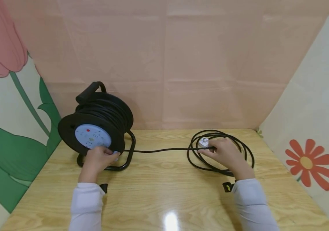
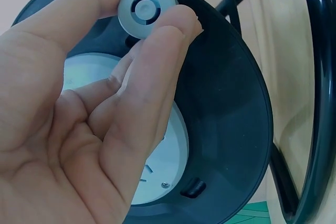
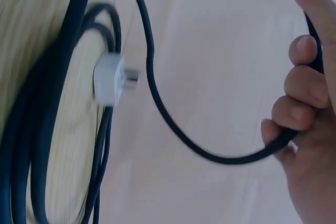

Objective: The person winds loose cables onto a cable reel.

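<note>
A black cable reel [image 1: 66,131] with dark cable wound round its drum stands at the left, a pale blue socket plate [image 1: 87,138] in its front face. At the lower edge of that face my left hand [image 1: 96,160] pinches a small round grey knob [image 2: 147,17] between thumb and fingers. From the reel a stretch of black cable [image 1: 164,149] runs across to my right hand [image 1: 226,155], whose fingers curl round it. Beneath that hand lie loose loops of cable [image 1: 252,157]. A white plug [image 3: 109,80] rests among the loops.
The reel sits on a black tubular stand [image 1: 130,154] with a carrying handle [image 1: 87,93] on top. The wooden table [image 1: 158,192] meets a pink sheet [image 1: 182,80] at the back. Flower-patterned walls [image 1: 309,112] close in both sides.
</note>
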Demonstrator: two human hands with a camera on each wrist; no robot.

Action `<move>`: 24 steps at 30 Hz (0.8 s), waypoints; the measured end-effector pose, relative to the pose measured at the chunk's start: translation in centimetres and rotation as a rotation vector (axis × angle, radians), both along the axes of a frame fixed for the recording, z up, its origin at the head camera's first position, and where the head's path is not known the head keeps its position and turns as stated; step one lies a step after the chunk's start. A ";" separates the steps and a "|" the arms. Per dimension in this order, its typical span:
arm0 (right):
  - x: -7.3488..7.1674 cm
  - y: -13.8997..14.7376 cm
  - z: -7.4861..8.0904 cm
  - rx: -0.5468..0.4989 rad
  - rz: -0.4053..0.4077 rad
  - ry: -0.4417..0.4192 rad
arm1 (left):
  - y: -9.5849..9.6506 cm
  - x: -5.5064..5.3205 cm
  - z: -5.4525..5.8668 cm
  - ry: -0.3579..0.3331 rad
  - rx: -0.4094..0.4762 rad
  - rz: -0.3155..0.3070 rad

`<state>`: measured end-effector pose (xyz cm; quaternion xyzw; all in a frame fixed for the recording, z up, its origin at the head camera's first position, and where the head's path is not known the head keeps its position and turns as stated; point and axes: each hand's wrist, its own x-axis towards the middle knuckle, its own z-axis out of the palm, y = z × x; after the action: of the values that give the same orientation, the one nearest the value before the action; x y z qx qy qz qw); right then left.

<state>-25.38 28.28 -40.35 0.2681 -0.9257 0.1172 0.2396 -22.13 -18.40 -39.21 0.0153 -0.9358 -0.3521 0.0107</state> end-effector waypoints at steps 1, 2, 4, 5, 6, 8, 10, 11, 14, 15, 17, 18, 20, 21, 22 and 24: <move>-0.1 0.4 0.1 -0.013 0.009 0.025 | -0.1 0.0 0.0 -0.006 0.005 0.001; -0.1 0.8 0.1 -0.022 0.013 0.056 | -0.1 0.0 -0.1 -0.011 0.011 0.000; -0.2 1.7 0.3 -0.050 0.010 0.104 | -0.2 -0.1 -0.1 -0.026 0.018 0.000; -0.2 2.2 0.4 -0.068 0.001 0.121 | -0.3 -0.1 -0.2 -0.033 0.021 0.000; -0.1 2.6 0.4 -0.083 -0.014 0.135 | -0.3 -0.2 -0.2 -0.038 0.023 0.000; 0.0 3.4 0.4 -0.105 -0.045 0.142 | -0.4 -0.2 -0.3 -0.048 0.026 -0.001; 0.1 4.1 0.3 -0.140 -0.071 0.135 | -0.5 -0.3 -0.3 -0.054 0.027 -0.002; 0.2 4.4 0.2 -0.156 -0.082 0.128 | -0.5 -0.3 -0.3 -0.057 0.027 -0.004; 0.2 4.6 0.2 -0.209 -0.086 0.122 | -0.6 -0.4 -0.3 -0.067 0.032 -0.011; 0.1 4.6 0.3 -0.220 -0.076 0.129 | -0.6 -0.5 -0.3 -0.070 0.035 -0.013; 0.0 4.4 0.5 -0.228 -0.052 0.148 | -0.8 -0.6 -0.4 -0.083 0.052 -0.018; 0.0 4.2 0.6 -0.224 -0.038 0.157 | -1.0 -0.6 -0.6 -0.088 0.063 -0.023; 0.1 4.0 0.6 -0.213 -0.018 0.161 | -1.3 -0.8 -1.0 -0.103 0.100 -0.035; 0.2 3.9 0.6 -0.209 -0.014 0.143 | -1.5 -0.8 -1.3 -0.114 0.131 -0.040; 0.3 3.7 0.5 -0.209 -0.019 0.110 | -1.7 -0.9 -1.6 -0.124 0.165 -0.045; 0.5 3.4 0.3 -0.223 -0.061 -0.015 | -2.1 -1.1 -2.2 -0.144 0.240 -0.054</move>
<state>-24.83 31.65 -40.04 0.2107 -0.9164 0.2141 0.2646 -23.26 -20.52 -41.40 0.0164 -0.8854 -0.4597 -0.0677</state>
